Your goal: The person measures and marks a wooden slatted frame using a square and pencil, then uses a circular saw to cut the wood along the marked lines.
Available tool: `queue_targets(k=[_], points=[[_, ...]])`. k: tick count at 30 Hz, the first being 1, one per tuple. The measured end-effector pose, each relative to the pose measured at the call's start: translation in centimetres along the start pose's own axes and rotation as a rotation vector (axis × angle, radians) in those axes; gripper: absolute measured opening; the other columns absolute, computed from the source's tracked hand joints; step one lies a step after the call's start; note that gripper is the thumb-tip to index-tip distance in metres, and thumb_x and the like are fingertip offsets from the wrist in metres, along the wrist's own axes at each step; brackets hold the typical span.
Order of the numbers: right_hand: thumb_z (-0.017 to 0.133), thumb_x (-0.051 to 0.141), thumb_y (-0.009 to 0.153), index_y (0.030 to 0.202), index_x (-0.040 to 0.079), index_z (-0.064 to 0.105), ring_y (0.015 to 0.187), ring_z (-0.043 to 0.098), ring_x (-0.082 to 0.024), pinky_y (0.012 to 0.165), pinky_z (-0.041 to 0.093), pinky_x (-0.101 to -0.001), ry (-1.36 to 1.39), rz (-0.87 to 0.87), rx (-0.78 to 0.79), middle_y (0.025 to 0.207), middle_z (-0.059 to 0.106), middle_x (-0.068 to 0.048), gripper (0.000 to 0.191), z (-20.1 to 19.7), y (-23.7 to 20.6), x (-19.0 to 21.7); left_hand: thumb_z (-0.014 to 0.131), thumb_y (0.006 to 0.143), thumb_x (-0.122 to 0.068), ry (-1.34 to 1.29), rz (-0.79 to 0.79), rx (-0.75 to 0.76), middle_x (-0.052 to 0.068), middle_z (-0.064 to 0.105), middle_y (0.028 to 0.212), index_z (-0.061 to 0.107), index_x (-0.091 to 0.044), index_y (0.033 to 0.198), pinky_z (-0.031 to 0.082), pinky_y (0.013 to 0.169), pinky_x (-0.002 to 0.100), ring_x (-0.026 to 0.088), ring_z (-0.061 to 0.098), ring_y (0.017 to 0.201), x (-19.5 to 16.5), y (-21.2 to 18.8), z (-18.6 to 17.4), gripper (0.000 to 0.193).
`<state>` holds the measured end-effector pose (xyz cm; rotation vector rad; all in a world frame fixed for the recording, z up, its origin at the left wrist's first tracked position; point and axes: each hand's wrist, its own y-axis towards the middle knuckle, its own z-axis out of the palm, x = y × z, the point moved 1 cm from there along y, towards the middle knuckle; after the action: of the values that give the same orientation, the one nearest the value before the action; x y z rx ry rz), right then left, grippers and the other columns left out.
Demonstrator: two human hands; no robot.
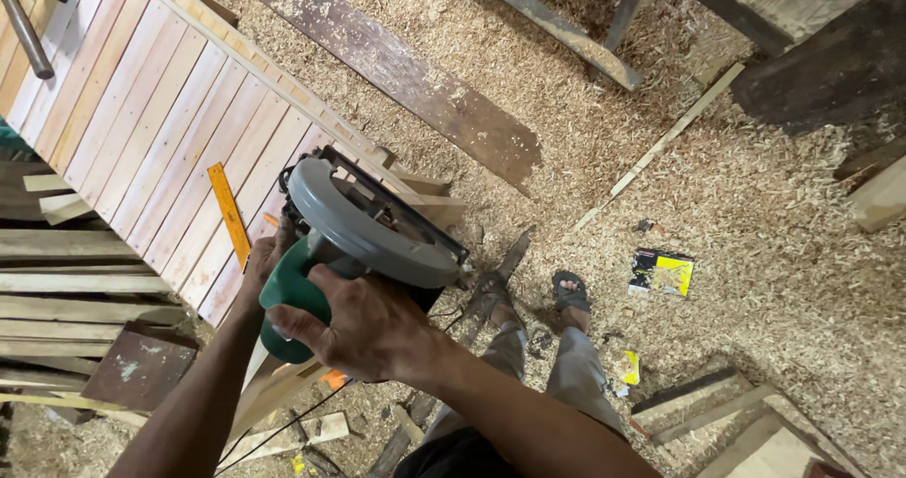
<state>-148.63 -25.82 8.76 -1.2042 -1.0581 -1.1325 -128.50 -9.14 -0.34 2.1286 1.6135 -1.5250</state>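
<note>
A circular saw (368,228) with a grey blade guard and a green body is held at the near edge of a panel of joined pale wooden planks (142,110). My right hand (363,325) grips its green handle from the near side. My left hand (267,256) holds the saw's left side, partly hidden behind the green body. A yellow ruler (229,214) lies on the panel just left of the saw. The saw's black cord (283,426) trails down toward me.
Wood shavings cover the floor (717,204). My sandalled feet (571,294) stand below the saw. Stacked boards (66,280) lie at left, a long dark plank (415,82) and a thin strip (661,143) lie beyond, and offcuts (746,421) sit at lower right. A yellow-black packet (662,272) lies on the shavings.
</note>
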Motion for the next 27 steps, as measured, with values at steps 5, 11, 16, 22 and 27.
queue_targets(k=[5, 11, 16, 22, 27], points=[[0.035, 0.070, 0.094, 0.120, 0.003, 0.055, 0.073, 0.077, -0.030, 0.075, 0.062, -0.0474, -0.013, 0.007, -0.003, 0.079, 0.075, -0.015, 0.074, 0.2, 0.3, -0.3, 0.039, 0.106, -0.061, 0.075, -0.030, 0.015, 0.004, 0.062, 0.064, 0.069, -0.001, 0.079, 0.047, 0.056, 0.031, 0.012, 0.056, 0.061, 0.0, 0.4, -0.5, 0.072], [0.030, 0.072, 0.094, 0.117, 0.004, 0.057, 0.065, 0.075, -0.026, 0.073, 0.063, -0.0479, -0.027, -0.017, 0.009, 0.074, 0.072, -0.013, 0.077, 0.1, 0.7, -0.7, 0.033, 0.105, -0.065, 0.121, -0.082, 0.086, 0.009, 0.064, 0.069, 0.069, 0.000, 0.082, 0.050, 0.059, 0.034, 0.017, 0.059, 0.064, -0.5, 0.7, -0.9, 0.078], [0.030, 0.074, 0.092, 0.121, 0.003, 0.054, 0.065, 0.074, -0.025, 0.070, 0.063, -0.0475, 0.024, -0.038, 0.010, 0.074, 0.072, -0.013, 0.081, 0.1, 1.0, -1.0, 0.030, 0.102, -0.067, 0.133, -0.096, 0.091, 0.010, 0.068, 0.069, 0.071, -0.002, 0.082, 0.053, 0.062, 0.036, 0.019, 0.063, 0.065, -0.6, 1.1, -0.9, 0.079], [0.031, 0.073, 0.092, 0.117, 0.000, 0.055, 0.059, 0.073, -0.026, 0.065, 0.063, -0.0440, 0.022, 0.006, 0.034, 0.072, 0.070, -0.013, 0.080, 0.0, 1.4, -1.0, 0.028, 0.104, -0.066, 0.186, -0.020, 0.156, 0.012, 0.065, 0.068, 0.069, 0.001, 0.082, 0.049, 0.059, 0.039, 0.021, 0.059, 0.063, -0.3, 1.4, -1.3, 0.082], [0.035, 0.070, 0.091, 0.118, 0.000, 0.050, 0.056, 0.072, -0.026, 0.058, 0.065, -0.0426, 0.103, 0.029, 0.036, 0.071, 0.069, -0.014, 0.076, -0.1, 1.6, -0.9, 0.023, 0.104, -0.066, 0.214, -0.076, 0.138, 0.013, 0.067, 0.068, 0.069, 0.003, 0.081, 0.052, 0.061, 0.039, 0.021, 0.062, 0.063, -0.2, 1.7, -1.3, 0.086]])
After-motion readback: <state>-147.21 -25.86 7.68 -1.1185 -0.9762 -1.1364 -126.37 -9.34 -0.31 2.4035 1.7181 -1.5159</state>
